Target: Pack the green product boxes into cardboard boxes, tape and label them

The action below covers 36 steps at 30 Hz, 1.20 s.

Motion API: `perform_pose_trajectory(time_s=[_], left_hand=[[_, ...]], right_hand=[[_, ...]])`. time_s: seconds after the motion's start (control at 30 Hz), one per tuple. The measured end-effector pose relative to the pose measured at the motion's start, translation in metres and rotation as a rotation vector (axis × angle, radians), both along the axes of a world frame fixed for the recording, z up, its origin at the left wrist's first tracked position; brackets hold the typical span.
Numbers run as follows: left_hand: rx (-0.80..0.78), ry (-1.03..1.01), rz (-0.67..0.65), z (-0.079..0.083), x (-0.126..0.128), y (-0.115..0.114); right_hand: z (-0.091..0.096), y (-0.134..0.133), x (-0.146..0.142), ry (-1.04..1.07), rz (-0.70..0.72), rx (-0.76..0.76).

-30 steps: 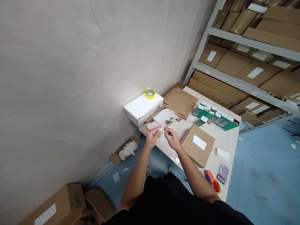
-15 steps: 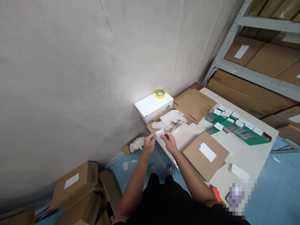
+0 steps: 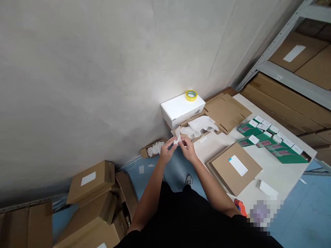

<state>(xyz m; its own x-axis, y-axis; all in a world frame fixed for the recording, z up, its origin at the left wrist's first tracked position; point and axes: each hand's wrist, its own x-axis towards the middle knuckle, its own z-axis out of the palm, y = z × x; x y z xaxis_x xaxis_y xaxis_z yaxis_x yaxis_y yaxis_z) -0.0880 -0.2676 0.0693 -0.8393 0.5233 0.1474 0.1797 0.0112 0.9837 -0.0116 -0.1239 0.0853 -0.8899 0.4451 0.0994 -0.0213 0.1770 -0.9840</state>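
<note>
Between my two hands, a small piece of white paper (image 3: 178, 135) stands bent upward. My left hand (image 3: 167, 151) pinches its left side, and my right hand (image 3: 188, 148) has the other side between thumb and fingers. Just beyond them lies an open cardboard box (image 3: 203, 137) heaped with crumpled white paper (image 3: 200, 124). Down to the left, on the floor, a small carton (image 3: 144, 153) contains white scraps (image 3: 156, 148). To the right of my right hand, a closed cardboard box (image 3: 236, 182) with a white label rests on the table.
A yellow tape roll (image 3: 191, 95) sits on a white box (image 3: 181, 110). Flattened cardboard (image 3: 227, 110) lies behind. Several green boxes (image 3: 269, 143) line the table (image 3: 279, 175). Cardboard boxes (image 3: 94, 186) are piled at lower left, and a loaded shelf rack (image 3: 289, 77) stands right.
The paper has gone from flatter to bent upright between my fingers, and my hands have drawn closer together. The view has turned left, so the table appears farther right.
</note>
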Motion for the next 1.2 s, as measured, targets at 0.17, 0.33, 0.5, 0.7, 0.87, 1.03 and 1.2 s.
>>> perform_pose_trajectory(time_s=[0.17,0.33,0.5,0.7,0.87,1.03,1.2], left_hand=[[-0.032,-0.017,0.304,-0.022,-0.053,-0.069],[-0.135,-0.192,0.916,-0.063,-0.120,-0.173],[-0.234,-0.170,1.189,-0.097,-0.151,-0.237],[-0.282,-0.168,0.858,-0.134,-0.143,-0.239],[-0.328,-0.097,0.840,-0.161,-0.153,-0.251],[-0.339,-0.082,0.832,-0.182,-0.160,-0.261],[-0.337,-0.106,0.830,-0.191,-0.156,-0.262]], right_hand=[[-0.019,-0.052,-0.041,-0.034,0.011,-0.008],[-0.054,-0.094,-0.089,-0.110,0.087,-0.053],[-0.115,-0.134,-0.146,-0.268,-0.073,-0.184],[-0.212,-0.184,-0.221,-0.626,-0.137,-0.335],[-0.284,-0.220,-0.273,-0.906,-0.135,-0.363],[-0.332,-0.237,-0.306,-0.945,-0.088,-0.328],[-0.330,-0.226,-0.300,-0.945,-0.103,-0.333]])
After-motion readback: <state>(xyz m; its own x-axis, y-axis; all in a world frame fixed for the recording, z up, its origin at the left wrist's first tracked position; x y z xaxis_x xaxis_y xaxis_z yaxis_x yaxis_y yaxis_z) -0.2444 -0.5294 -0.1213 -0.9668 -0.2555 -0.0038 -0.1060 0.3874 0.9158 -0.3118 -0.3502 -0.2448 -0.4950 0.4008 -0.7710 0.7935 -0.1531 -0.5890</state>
